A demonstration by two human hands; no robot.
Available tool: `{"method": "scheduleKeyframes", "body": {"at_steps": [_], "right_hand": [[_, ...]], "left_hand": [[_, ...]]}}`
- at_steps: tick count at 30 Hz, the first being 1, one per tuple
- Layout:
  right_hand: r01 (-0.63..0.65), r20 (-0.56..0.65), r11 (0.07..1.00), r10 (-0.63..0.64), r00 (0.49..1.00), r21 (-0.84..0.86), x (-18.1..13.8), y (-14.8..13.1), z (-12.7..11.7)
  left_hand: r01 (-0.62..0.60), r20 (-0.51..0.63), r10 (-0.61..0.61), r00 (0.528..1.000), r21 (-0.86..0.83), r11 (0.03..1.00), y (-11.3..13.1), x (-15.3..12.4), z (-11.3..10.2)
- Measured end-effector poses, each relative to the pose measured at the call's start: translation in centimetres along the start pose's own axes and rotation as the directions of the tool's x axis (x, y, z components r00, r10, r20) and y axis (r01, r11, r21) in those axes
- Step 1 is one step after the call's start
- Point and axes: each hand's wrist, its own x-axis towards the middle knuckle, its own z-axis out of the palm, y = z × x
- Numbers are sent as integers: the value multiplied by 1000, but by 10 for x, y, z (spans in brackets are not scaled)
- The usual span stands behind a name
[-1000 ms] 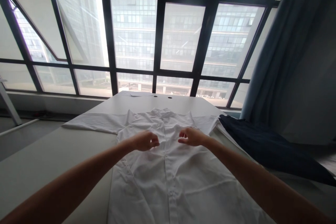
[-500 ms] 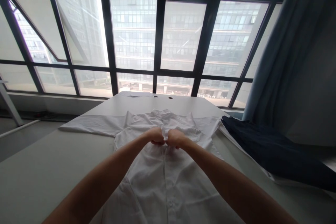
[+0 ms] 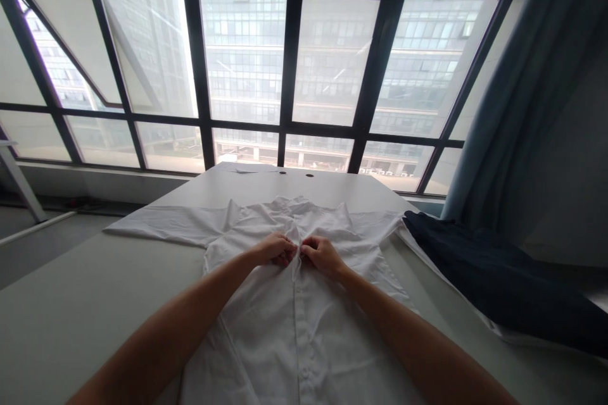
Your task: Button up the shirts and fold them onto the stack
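Note:
A white button-up shirt (image 3: 289,323) lies face up on a pale grey table (image 3: 71,304), collar towards the window and sleeves spread to either side. My left hand (image 3: 274,248) and my right hand (image 3: 321,254) meet at the shirt's front placket just below the collar. Both have their fingers curled and pinched on the fabric edges there, fingertips nearly touching. What sits between the fingertips is too small to make out.
A dark navy garment (image 3: 494,272) lies on the table to the right of the shirt. A blue curtain (image 3: 517,95) hangs at the right. A large dark-framed window (image 3: 285,69) fills the far wall. Two small dark holes (image 3: 295,174) mark the table's far end.
My hands were apart over the chest of the shirt a second ago. They came together at the placket and now pinch the fabric there, a little flatter on the shirt.

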Motion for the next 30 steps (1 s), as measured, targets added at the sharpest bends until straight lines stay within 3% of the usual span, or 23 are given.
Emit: {"method": "scheduleKeyframes", "body": {"at_steps": [5, 14, 19, 26, 30], "right_hand": [[4, 31, 997, -6, 1000, 71, -2, 1, 1], [36, -32, 998, -38, 999, -41, -8, -5, 3], [-24, -33, 998, 22, 999, -57, -20, -13, 1], [-8, -94, 991, -5, 996, -137, -39, 6, 7], [21, -51, 989, -29, 998, -149, -27, 0, 7]], "left_hand": [[-26, 0, 26, 1000, -8, 1000, -2, -1, 2], [-42, 43, 42, 998, 15, 999, -1, -4, 3], [-91, -20, 92, 996, 68, 994, -7, -8, 12], [-190, -115, 203, 972, 113, 975, -36, -9, 31], [-239, -126, 265, 956, 193, 952, -29, -7, 26]]}}
